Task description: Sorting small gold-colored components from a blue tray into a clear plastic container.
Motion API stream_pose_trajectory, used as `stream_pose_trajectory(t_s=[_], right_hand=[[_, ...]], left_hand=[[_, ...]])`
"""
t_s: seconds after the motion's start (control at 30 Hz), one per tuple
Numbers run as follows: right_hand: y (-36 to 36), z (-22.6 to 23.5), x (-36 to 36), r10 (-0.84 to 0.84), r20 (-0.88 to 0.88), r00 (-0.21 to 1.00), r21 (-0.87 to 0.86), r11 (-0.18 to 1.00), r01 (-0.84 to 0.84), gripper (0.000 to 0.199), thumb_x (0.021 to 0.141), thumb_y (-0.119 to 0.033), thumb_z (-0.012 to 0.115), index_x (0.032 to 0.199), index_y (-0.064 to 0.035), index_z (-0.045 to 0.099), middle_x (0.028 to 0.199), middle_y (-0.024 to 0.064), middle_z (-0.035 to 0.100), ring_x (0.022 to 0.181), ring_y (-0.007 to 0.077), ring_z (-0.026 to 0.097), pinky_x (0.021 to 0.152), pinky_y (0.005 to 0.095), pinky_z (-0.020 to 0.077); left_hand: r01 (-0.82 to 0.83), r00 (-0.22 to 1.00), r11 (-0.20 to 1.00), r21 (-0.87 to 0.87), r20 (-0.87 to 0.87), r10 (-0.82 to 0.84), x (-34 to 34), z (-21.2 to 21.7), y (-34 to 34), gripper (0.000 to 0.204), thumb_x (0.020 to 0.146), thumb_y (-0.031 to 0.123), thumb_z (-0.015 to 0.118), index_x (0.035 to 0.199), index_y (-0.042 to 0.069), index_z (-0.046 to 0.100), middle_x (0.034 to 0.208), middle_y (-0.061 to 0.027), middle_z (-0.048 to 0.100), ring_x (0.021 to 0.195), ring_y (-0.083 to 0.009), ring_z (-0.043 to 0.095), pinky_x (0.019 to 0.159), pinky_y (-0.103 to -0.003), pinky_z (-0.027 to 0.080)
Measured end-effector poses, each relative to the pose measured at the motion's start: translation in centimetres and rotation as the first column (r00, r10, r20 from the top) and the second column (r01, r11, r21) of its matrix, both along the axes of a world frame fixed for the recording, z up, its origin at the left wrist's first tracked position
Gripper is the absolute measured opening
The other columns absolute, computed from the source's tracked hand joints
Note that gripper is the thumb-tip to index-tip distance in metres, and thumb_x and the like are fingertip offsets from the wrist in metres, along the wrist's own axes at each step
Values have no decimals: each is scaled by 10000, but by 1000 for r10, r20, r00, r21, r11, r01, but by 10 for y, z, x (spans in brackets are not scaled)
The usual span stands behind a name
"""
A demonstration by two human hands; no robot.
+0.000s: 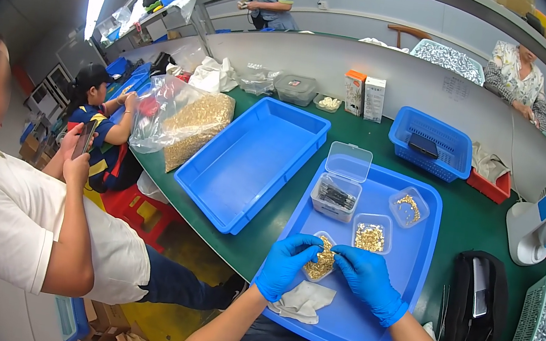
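Blue-gloved left hand and blue-gloved right hand close together over small clear plastic tub of shiny gold-coloured pieces. Fingers pinched together; whether gripping piece, cannot tell. Tub inside blue rectangular tray, on green bench.

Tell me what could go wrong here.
The left hand and right hand are close over small gold-coloured pieces in an open tub; a bump might spill them. Strays could catch in the crumpled cloth nearby. The box of dark parts stands open, so pieces might fall in.
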State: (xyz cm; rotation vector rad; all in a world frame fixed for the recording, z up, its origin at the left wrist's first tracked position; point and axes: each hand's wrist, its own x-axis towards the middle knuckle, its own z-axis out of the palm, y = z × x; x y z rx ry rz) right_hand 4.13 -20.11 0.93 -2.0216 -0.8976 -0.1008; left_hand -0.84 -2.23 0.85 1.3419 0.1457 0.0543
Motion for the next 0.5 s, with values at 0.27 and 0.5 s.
stream_pose_trajectory(t_s=[0.27, 0.5], right_hand=[[-2, 0, -5, -1, -24, 1000, 7, 1000, 1, 170, 830, -109, 606, 989, -54, 632, 869, 150, 646, 730, 296, 643, 633, 337, 510], [2, -3, 3, -12, 26, 1000, -10, 1000, 12, 180, 837, -149, 592, 999, -79, 628, 850, 123, 645, 717, 287, 636, 615, 339, 505]], left_hand=[[-1, 1000, 997, -77, -15, 0, -2, -1, 1, 164, 833, -3, 587, 991, -24, 628, 896, -63, 632, 790, -108, 575, 740, -229, 471], [-55, 998, 995, -89, 15, 57, 5, 0, 3, 274, 802, -45, 598, 1075, -21, 588, 940, -75, 630, 844, -117, 587, 781, -239, 481]])
